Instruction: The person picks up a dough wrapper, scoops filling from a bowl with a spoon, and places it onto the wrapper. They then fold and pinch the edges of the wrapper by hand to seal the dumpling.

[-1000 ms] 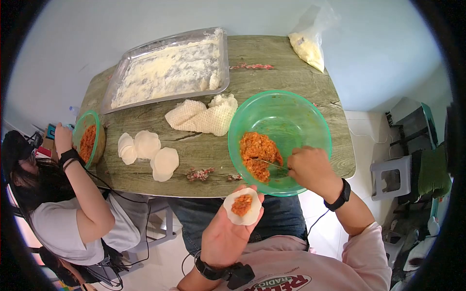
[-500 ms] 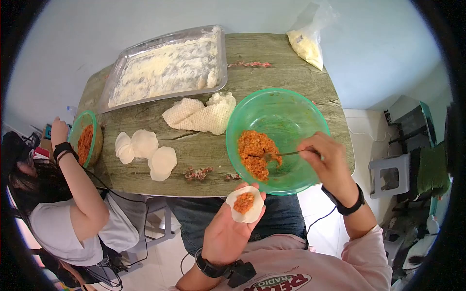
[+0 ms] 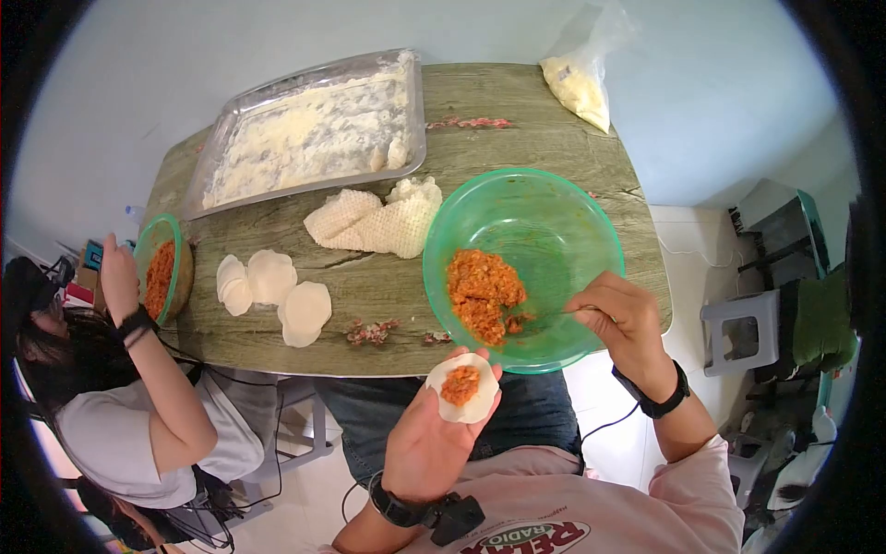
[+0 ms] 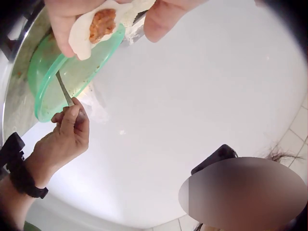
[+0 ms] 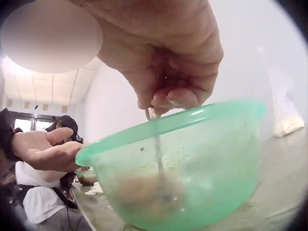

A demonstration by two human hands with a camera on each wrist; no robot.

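On the fingers of my upturned left hand (image 3: 426,452) lies a round dough wrapper (image 3: 481,403) with an orange-red dab of minced filling (image 3: 460,385) in its middle. My right hand (image 3: 626,325) pinches the thin handle of a metal spoon (image 4: 63,89) over the right side of a green bowl (image 3: 577,226). The spoon's lower end is down inside the bowl, seen blurred through its wall in the right wrist view. A mound of the same filling (image 3: 480,284) sits at the bowl's left side. The left hand is just in front of the bowl's near rim.
Several loose wrappers (image 3: 305,312) lie left on the table (image 3: 480,88). Behind them are a crumpled cream cloth (image 3: 378,224) and a floury metal tray (image 3: 305,129). A bag of pale powder (image 3: 577,88) stands back right. Another person (image 3: 166,397) sits left beside a second bowl (image 3: 164,268).
My right hand has drawn back toward the bowl's right rim with the spoon, whose end has left the middle of the mound. The left hand has stayed nearly still with the filled wrapper.
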